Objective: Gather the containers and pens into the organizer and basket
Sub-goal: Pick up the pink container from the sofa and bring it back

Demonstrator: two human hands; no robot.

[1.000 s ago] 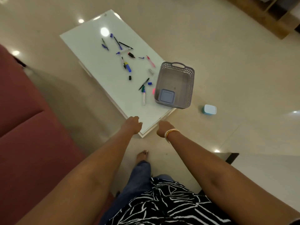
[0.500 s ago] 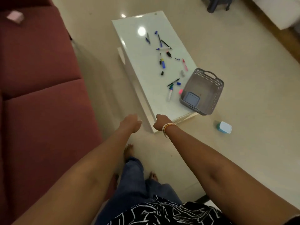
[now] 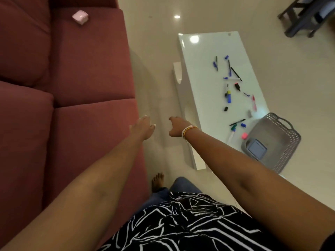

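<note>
Both arms reach forward over the floor with nothing in them: the left hand has its fingers spread loose, the right hand is half curled around air. The pens lie scattered on the white counter at about two o'clock, and the grey basket sits at three o'clock, hanging over the counter's corner with a grey container inside. A careless nudge there could tip it to the floor. The pink container on the sofa, at eleven o'clock, could easily be forgotten.
</note>
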